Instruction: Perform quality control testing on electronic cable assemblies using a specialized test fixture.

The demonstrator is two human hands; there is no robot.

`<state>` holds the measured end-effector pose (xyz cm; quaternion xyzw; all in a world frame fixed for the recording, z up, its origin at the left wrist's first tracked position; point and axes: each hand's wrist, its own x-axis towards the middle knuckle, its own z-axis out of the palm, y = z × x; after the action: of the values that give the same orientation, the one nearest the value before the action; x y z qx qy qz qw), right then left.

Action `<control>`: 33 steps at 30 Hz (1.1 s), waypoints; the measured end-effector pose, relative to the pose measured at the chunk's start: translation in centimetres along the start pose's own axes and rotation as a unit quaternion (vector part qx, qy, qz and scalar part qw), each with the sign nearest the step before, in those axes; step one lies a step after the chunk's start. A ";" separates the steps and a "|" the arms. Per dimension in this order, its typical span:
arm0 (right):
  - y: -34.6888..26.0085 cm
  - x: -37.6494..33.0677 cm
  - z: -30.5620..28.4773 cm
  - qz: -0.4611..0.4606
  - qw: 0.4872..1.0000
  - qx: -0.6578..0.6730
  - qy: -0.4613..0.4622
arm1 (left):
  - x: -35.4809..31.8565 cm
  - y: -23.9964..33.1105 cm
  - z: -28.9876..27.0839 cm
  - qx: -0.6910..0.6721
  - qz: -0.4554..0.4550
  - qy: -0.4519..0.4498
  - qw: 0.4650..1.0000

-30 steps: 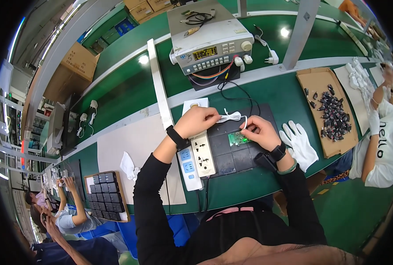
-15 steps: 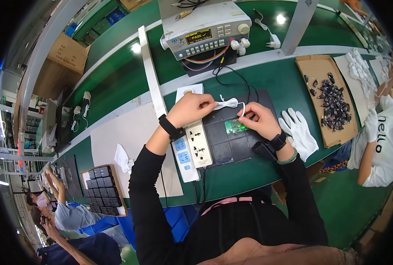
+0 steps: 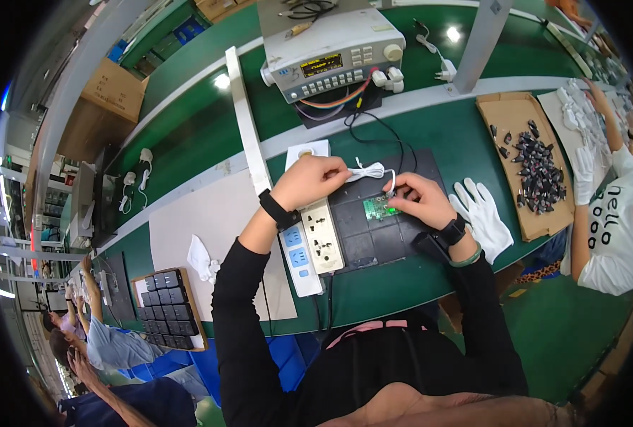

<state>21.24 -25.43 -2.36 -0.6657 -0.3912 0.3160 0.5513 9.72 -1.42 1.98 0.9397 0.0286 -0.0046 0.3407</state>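
Nearest the body, a white and blue power strip lies at the near edge of the green bench, along the left side of a black work mat. On that mat rests a small green circuit board. The right hand lies over the board's right edge, fingers curled and pinching the end of a white cable just above the board; a dark watch and a green bangle sit on that wrist. The left hand closes its fingers around the other end of the same cable, at the mat's upper left corner; whether it grips tightly cannot be told. A pair of white gloves lies just right of the right hand. Farther right, a cardboard tray holds small dark parts. Beyond the mat, black leads run up to a grey bench instrument with a lit display.
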 end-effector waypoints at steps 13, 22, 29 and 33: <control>0.9 -1.3 0.7 -0.067 0.966 0.247 0.029 | -0.5 0.8 -0.8 -0.059 -0.029 -0.042 0.997; 0.8 -0.7 0.2 -0.125 0.978 0.059 -0.159 | -1.5 4.5 -5.9 -0.173 0.004 0.046 0.984; 0.6 -1.2 1.4 -0.099 0.978 0.178 -0.052 | 0.0 3.8 -15.9 -0.210 -0.059 0.061 0.974; 1.2 -1.2 1.4 -0.071 0.982 0.177 0.003 | 1.2 -1.7 -19.0 -0.219 -0.131 0.091 0.963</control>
<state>19.67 -25.85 -3.84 -0.5292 -0.3739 0.3378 0.6827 10.62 12.10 15.40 0.8265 0.1829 0.0425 0.5307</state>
